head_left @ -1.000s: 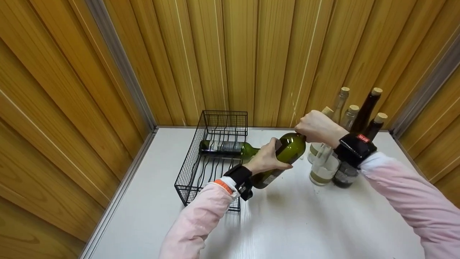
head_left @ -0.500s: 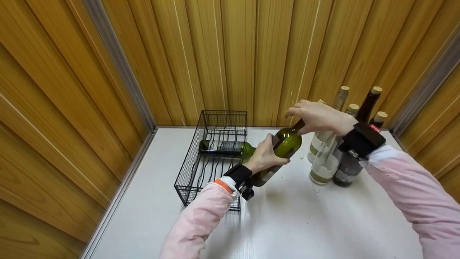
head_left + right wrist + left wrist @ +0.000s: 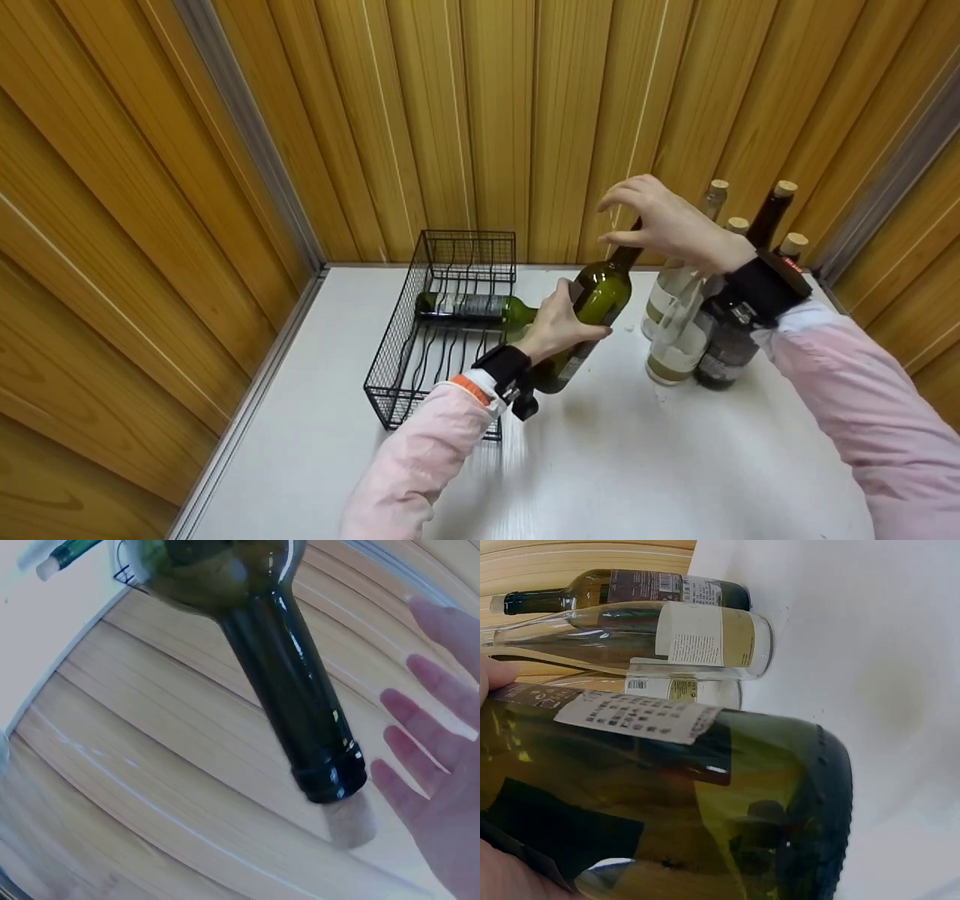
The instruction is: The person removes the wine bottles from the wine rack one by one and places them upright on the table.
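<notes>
While my left hand grips the belly of one green bottle, holding it tilted above the white counter with its base low toward me and its neck rising to the right, I count one more green bottle lying flat across the single black wire rack. Beside the held bottle stand five corked bottles in a cluster near the wall: three clear, two dark. My right hand hangs loose at the neck, fingers spread and straight, just beside the cork but not closed on it. A second ago that hand was wrapped tight around the neck; since then it has let go and lifted, and the bottle has tipped steeper, its base sinking nearer the counter by the rack's corner
</notes>
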`<state>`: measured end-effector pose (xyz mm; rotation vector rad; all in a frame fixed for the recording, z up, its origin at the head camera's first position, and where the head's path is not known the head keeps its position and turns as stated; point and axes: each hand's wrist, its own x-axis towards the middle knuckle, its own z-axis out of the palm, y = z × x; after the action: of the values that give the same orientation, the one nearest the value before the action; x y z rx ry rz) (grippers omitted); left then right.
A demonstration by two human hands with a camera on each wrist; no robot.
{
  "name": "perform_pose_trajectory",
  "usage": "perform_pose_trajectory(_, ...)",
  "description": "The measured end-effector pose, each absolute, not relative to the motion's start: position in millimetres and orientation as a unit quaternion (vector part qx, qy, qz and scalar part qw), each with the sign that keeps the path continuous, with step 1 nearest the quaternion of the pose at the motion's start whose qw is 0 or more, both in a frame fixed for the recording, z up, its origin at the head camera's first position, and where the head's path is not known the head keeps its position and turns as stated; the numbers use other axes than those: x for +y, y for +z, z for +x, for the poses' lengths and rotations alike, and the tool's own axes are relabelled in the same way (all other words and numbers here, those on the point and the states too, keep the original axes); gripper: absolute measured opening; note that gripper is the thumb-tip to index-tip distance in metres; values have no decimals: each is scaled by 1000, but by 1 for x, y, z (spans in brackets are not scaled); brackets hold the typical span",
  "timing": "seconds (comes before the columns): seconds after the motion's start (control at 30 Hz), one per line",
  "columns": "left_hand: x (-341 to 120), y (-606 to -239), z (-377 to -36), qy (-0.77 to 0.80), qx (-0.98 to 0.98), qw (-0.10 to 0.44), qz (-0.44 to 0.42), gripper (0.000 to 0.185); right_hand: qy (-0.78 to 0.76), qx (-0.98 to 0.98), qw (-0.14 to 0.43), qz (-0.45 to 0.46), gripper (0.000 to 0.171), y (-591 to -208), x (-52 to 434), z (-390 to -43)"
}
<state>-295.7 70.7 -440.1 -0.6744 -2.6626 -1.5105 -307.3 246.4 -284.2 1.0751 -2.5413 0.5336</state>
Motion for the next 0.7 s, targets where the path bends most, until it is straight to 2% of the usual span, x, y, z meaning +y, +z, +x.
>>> perform_pose_trajectory(0.17,72,-441,-295,-488,-849,8,-202,68,243,-886,197,342,46,-286,257,-311)
perform_pose_trajectory(0.43,74,-443,-291,-488,-853,14,-184,69,364,-878,196,243,69,-293,268,-313)
perform_pose_trajectory(0.7,77,-450,-286,-510,-844,40,-161,66,558,-806,136,143,70,-310,267,-312)
